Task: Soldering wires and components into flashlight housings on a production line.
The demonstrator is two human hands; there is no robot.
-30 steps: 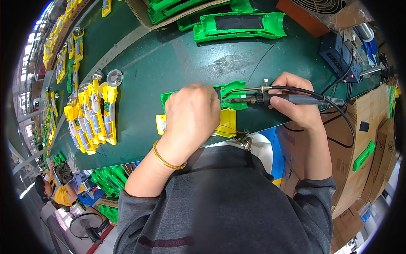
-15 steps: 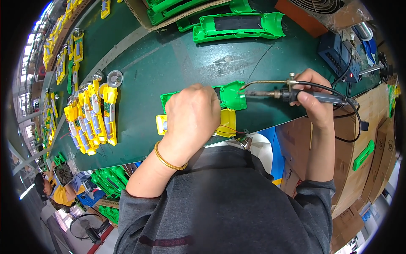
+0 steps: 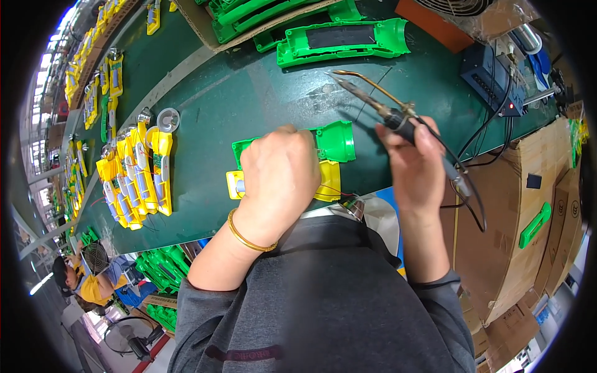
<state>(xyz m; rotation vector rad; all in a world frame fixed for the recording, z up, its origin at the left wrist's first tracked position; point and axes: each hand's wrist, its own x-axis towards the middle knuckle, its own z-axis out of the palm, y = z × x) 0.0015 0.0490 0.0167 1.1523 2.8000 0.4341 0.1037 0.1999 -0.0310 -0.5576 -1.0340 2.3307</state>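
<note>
My right hand (image 3: 418, 165) is closed around the dark handle of a soldering iron (image 3: 373, 105), whose tip and thin curved brass tube point up and left over the table. Curled into a fist, my left hand (image 3: 281, 171) rests over a green plastic shell (image 3: 336, 142) and a yellow plastic shell (image 3: 329, 180) lying side by side. The fist hides the middle of both shells and whatever its fingers grip. Thin red wires run from the yellow shell toward a shiny round lamp part (image 3: 356, 208) at the table's near edge.
Yellow assemblies (image 3: 140, 171) with batteries lie in a bunch at left. Green shells (image 3: 342, 42) sit at the back beside a cardboard box (image 3: 211, 34). A blue power unit (image 3: 488, 81) stands at back right, its cable trailing to the iron. Cartons (image 3: 485, 230) are at right; a person (image 3: 93, 286) sits far left.
My right hand has swung left, lifting the soldering iron's tip away from the green shell so it tilts up toward the back. My left hand has stayed over the shells.
</note>
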